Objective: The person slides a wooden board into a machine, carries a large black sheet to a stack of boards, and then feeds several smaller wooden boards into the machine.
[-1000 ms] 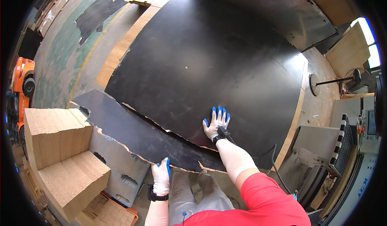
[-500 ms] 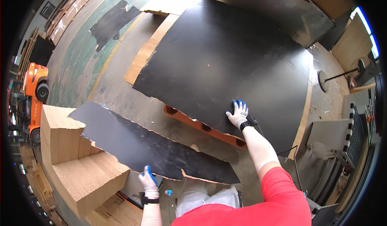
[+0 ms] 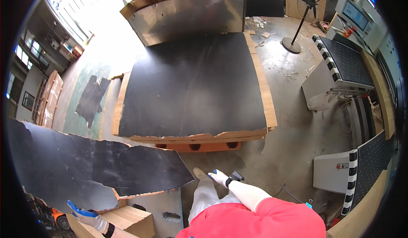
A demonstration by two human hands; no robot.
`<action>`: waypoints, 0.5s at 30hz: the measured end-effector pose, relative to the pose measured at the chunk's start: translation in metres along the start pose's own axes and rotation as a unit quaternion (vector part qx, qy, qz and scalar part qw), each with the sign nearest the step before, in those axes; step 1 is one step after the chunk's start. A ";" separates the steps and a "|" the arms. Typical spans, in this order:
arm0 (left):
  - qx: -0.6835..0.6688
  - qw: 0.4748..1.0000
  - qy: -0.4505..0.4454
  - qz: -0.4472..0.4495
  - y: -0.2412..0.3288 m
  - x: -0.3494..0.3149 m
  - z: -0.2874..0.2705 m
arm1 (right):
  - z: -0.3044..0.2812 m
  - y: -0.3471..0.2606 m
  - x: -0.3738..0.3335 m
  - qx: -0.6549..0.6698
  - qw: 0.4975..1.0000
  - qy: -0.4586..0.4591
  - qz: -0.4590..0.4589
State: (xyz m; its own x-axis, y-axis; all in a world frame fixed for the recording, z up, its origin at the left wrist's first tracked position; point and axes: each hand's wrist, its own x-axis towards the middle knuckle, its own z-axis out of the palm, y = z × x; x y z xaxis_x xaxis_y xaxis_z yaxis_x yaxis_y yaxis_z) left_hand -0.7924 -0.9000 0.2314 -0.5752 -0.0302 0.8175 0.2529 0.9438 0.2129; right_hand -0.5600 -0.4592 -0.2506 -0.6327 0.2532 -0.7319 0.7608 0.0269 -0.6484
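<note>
My left hand (image 3: 90, 219), in a white glove with blue fingers, is at the near edge of a long, ragged-edged black sheet (image 3: 85, 161). Its fingers are stretched and spread, beside or touching that edge; contact is unclear. The sheet has a split near its front edge and lies partly over a stack of tan boards (image 3: 134, 222). My right hand (image 3: 219, 177), gloved alike, hovers above my legs with fingers apart and nothing visible in it. A small dark device (image 3: 237, 176) shows by its wrist. Ahead lies a large black panel (image 3: 195, 89) on pale boards.
An orange support (image 3: 178, 147) sits under the large panel. To the right stand machine tables (image 3: 335, 170) and a pedestal fan (image 3: 291, 45). A torn black piece (image 3: 91, 98) lies on the green floor; a metal-faced barrier (image 3: 187, 19) is behind the panel.
The view has swung right. My right hand has left the large panel and come back toward my body. My left hand's fingers now look spread; the long black sheet appears further left.
</note>
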 end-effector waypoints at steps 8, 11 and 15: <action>-0.100 0.960 0.143 0.220 0.112 0.062 -0.081 | -0.082 -0.061 -0.080 0.438 0.893 -0.071 -0.081; -0.313 0.921 0.154 0.176 0.166 0.055 -0.051 | -0.131 -0.089 -0.106 0.618 0.743 -0.182 -0.181; -0.765 0.606 0.005 -0.218 0.276 0.040 -0.003 | -0.200 -0.035 -0.133 0.706 0.657 -0.020 -0.265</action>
State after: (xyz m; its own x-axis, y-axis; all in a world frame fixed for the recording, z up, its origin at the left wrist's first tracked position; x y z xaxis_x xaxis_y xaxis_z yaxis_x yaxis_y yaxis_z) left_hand -0.7434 -0.6422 0.3249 -0.8442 -0.1766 0.5060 0.5080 -0.5646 0.6505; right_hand -0.4735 -0.3000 -0.0887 -0.7797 0.5433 -0.3112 -0.4416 -0.8295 -0.3419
